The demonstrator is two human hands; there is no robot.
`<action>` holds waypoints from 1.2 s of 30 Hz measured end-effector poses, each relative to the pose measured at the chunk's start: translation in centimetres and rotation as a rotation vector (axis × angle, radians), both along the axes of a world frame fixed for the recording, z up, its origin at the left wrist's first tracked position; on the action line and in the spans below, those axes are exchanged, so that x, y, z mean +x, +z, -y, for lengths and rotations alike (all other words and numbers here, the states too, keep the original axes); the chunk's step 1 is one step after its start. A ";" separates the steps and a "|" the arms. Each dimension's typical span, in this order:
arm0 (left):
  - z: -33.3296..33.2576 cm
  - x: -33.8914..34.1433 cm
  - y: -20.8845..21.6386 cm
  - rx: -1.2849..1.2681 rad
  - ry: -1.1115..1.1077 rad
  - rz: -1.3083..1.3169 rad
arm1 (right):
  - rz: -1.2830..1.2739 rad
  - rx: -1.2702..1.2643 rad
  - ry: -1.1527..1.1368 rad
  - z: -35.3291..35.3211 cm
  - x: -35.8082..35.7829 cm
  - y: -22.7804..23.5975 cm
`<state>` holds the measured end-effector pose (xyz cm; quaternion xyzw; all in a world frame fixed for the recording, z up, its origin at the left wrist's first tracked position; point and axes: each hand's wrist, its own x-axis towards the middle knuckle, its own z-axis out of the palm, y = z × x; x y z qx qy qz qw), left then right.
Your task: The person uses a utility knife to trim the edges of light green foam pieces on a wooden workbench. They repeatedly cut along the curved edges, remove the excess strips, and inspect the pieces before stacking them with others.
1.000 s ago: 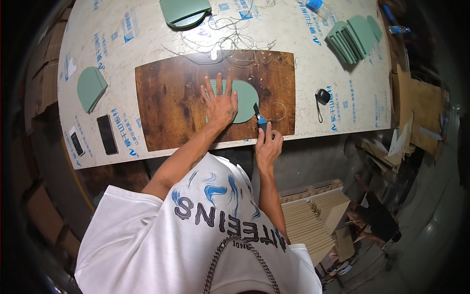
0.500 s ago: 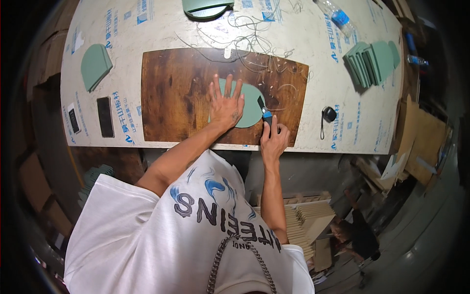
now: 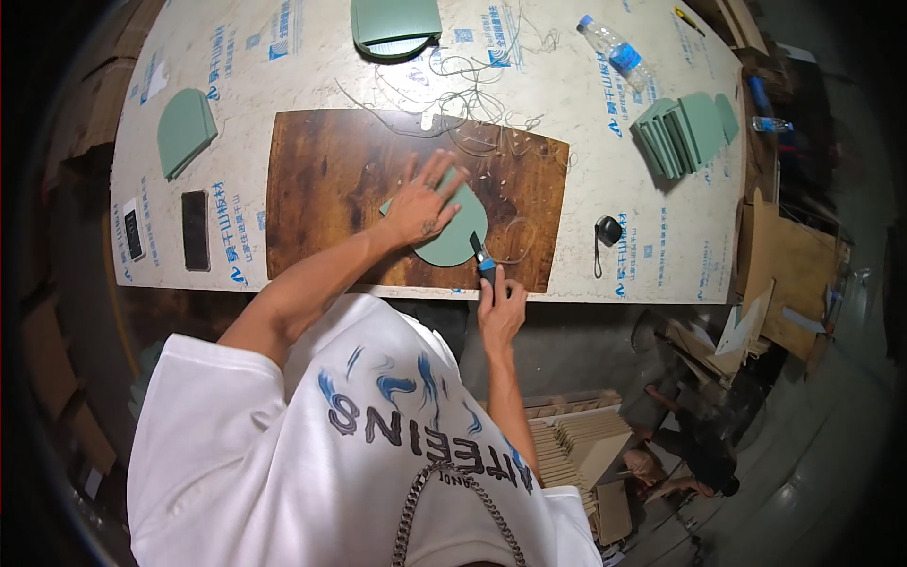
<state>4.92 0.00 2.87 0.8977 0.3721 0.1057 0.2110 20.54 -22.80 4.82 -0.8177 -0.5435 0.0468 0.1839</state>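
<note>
My left hand (image 3: 424,204) lies over a green round-ended sheet piece (image 3: 455,238), its fingers stretched out and slightly blurred. In my right hand (image 3: 502,307) is a utility knife (image 3: 486,264) with a dark blade and a blue and black handle. The blade's tip is at the right-hand curved edge of the piece. Under the piece lies a dark brown wood-grain board (image 3: 321,213). A thin offcut strip (image 3: 519,248) curls on the board just right of the knife. Part of the piece is hidden under my left hand.
Green pieces are stacked at the left (image 3: 185,132), the far middle (image 3: 397,24) and the right (image 3: 675,140) of the white table (image 3: 283,85). Thin strips (image 3: 472,71) tangle behind the board. A phone (image 3: 196,231), a bottle (image 3: 616,52) and a black corded case (image 3: 607,231) lie around. Someone crouches lower right (image 3: 704,449).
The green piece has turned on the board, with my left hand shifting on it. My right hand and the knife have come nearer along the curved edge. The whole view has shifted slightly.
</note>
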 end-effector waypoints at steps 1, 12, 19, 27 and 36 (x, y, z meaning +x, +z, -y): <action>1.2 0.4 -0.3 -0.011 0.180 -0.028 | -0.010 0.017 -0.049 0.1 -0.9 0.0; 3.3 1.0 -1.4 0.056 0.468 0.024 | 0.052 -0.021 -0.161 -1.4 -2.0 -0.6; 3.1 1.1 -1.6 0.073 0.475 -0.008 | 0.054 -0.001 -0.090 -2.8 -0.2 -1.3; 3.2 1.1 -1.5 0.034 0.478 -0.046 | -0.002 0.007 0.106 -6.9 4.0 -0.7; -0.4 -0.2 -1.5 0.075 0.127 0.008 | -0.023 0.017 0.215 -4.3 3.9 -0.1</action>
